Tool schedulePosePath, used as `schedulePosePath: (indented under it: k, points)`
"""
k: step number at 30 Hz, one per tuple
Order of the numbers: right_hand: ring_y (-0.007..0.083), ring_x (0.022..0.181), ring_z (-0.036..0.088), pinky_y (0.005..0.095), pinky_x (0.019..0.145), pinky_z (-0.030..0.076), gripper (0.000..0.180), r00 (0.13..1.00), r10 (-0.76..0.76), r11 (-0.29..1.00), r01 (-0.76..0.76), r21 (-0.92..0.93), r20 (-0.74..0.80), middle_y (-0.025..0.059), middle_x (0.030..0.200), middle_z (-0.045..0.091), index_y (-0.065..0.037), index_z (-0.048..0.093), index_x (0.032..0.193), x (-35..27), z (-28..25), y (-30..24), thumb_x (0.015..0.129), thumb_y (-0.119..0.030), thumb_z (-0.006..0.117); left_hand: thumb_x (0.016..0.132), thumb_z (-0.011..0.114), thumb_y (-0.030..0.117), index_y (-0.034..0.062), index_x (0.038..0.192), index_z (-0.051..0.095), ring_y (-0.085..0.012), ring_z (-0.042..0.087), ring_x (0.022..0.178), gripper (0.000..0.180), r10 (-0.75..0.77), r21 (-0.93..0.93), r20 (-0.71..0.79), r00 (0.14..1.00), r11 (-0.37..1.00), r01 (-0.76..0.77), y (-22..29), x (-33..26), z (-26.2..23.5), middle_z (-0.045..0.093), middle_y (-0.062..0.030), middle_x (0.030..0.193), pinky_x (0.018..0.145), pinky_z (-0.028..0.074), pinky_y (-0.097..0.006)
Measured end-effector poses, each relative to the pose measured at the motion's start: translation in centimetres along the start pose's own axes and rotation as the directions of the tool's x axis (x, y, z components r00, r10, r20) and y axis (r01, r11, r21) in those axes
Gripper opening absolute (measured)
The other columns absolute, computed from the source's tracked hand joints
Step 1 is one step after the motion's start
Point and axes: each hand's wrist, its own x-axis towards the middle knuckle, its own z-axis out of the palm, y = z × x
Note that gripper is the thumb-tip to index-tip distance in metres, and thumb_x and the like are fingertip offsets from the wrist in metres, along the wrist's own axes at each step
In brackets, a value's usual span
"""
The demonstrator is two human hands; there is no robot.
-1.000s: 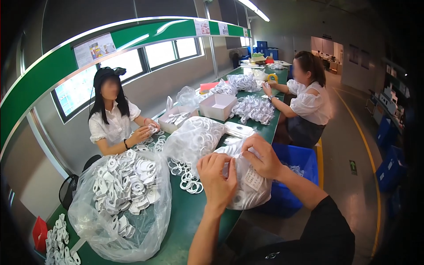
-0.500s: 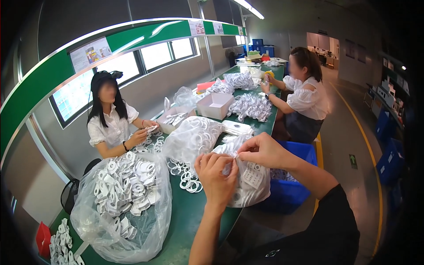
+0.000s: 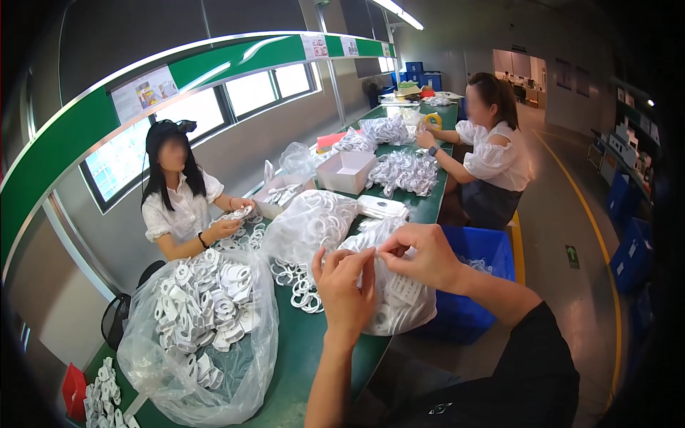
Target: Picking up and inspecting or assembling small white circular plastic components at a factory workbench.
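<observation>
My left hand [image 3: 344, 285] and my right hand [image 3: 422, 255] both grip the top of a clear plastic bag of white coiled cables [image 3: 397, 299] at the near edge of the green table [image 3: 300, 371]. The fingers of both hands pinch the bag's gathered mouth between them. A white label shows on the bag's side. Loose white cable coils [image 3: 300, 284] lie on the table just left of my left hand.
A big open bag of white parts [image 3: 203, 328] stands at the left. Another full bag [image 3: 310, 221] and a white cardboard box [image 3: 347, 171] lie farther along. One person [image 3: 182, 203] sits across the table, another [image 3: 492, 157] at its far right. A blue crate [image 3: 478, 250] stands on the floor.
My right hand has moved down and left over the bag's top, closer to my left hand. The bag's mouth is now gathered between both hands.
</observation>
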Motion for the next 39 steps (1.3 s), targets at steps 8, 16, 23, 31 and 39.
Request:
schedulePosePath:
  k: [8, 16, 23, 31, 39]
  points:
    - [0.0226, 0.066, 0.063, 0.0324, 0.061, 0.05, 0.009, 0.991, -0.127, 0.987, 0.129, -0.095, 0.035, 0.009, 0.072, 0.066, -0.004, 0.067, 0.075, -0.3, 0.0, 0.3, 0.071, -0.011, 0.07, 0.075, 0.065, 0.009, 0.0079, 0.085, 0.064, -0.0193, 0.058, 0.08, 0.01, 0.173, 0.177, 0.113, 0.978, 0.966, -0.191, 0.1, 0.4, -1.1, 0.062, -0.0026, 0.075, 0.088, 0.038, -0.039]
    - [0.0219, 0.065, 0.063, 0.0321, 0.06, 0.049, 0.01, 0.973, -0.22, 0.97, 0.226, -0.089, 0.067, 0.0088, 0.073, 0.066, -0.004, 0.067, 0.075, -0.3, 0.6, -0.2, 0.071, -0.012, 0.07, 0.066, 0.067, 0.01, 0.0101, 0.068, 0.058, -0.0186, 0.057, 0.075, 0.009, 0.182, 0.191, -0.018, 0.983, 0.966, -0.175, -0.4, 0.1, -0.6, 0.058, -0.0018, 0.067, 0.079, 0.038, -0.036]
    - [0.0154, 0.061, 0.065, 0.0261, 0.058, 0.051, 0.01, 0.996, 0.062, 0.998, -0.059, 0.038, -0.06, 0.0095, 0.07, 0.066, -0.001, 0.065, 0.075, -0.9, 1.5, -0.4, 0.074, -0.011, 0.068, 0.062, 0.068, 0.011, 0.0102, 0.066, 0.057, -0.0194, 0.056, 0.07, 0.012, 0.059, 0.085, -0.116, 0.992, 0.995, -0.049, -0.8, -0.4, 0.3, 0.058, -0.0014, 0.065, 0.079, 0.036, -0.034]
    - [0.0135, 0.062, 0.061, 0.0267, 0.056, 0.047, 0.008, 0.994, 0.01, 0.994, 0.003, 0.108, -0.112, 0.0073, 0.068, 0.063, -0.001, 0.062, 0.074, -1.1, 2.1, 0.5, 0.075, -0.006, 0.068, 0.069, 0.068, 0.008, 0.0091, 0.083, 0.065, -0.0206, 0.058, 0.078, 0.015, -0.001, -0.043, 0.022, 1.0, 0.999, 0.002, -1.2, 0.3, -1.5, 0.063, -0.0024, 0.079, 0.083, 0.037, -0.037]
    - [0.0252, 0.061, 0.058, 0.0336, 0.055, 0.045, 0.01, 0.971, -0.217, 0.974, 0.21, -0.081, -0.096, 0.0094, 0.068, 0.058, -0.003, 0.059, 0.075, -1.1, 1.7, -0.5, 0.074, -0.005, 0.069, 0.075, 0.066, 0.007, 0.0089, 0.092, 0.063, -0.0186, 0.057, 0.085, 0.017, 0.197, 0.176, 0.163, 0.967, 0.958, -0.225, -0.2, 0.8, -2.7, 0.062, -0.0009, 0.089, 0.086, 0.037, -0.037]
